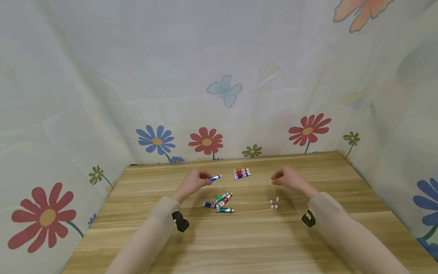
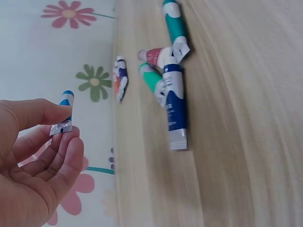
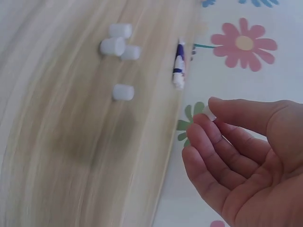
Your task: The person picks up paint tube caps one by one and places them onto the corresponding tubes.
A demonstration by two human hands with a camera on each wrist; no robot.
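My left hand (image 1: 194,183) pinches a small blue-and-white paint tube (image 2: 67,100) by its flat crimped end, between thumb and fingers, above the table. A white cap (image 3: 209,113) sits between the thumb and index fingertips of my right hand (image 1: 291,179), also raised over the table. Below the left hand lies a loose group of tubes: a dark blue tube (image 2: 175,99), a light green tube (image 2: 152,80), a red tube (image 1: 226,199) and a dark green tube (image 1: 225,210). Several white caps (image 3: 112,47) stand and lie close together on the wood nearer to me than the right hand.
At the back middle, a purple tube (image 1: 242,175) lies side by side with red and orange tubes (image 1: 241,171). The wooden tabletop (image 1: 246,243) ends at a hanging cloth (image 1: 164,102) printed with flowers and butterflies, at the back and both sides.
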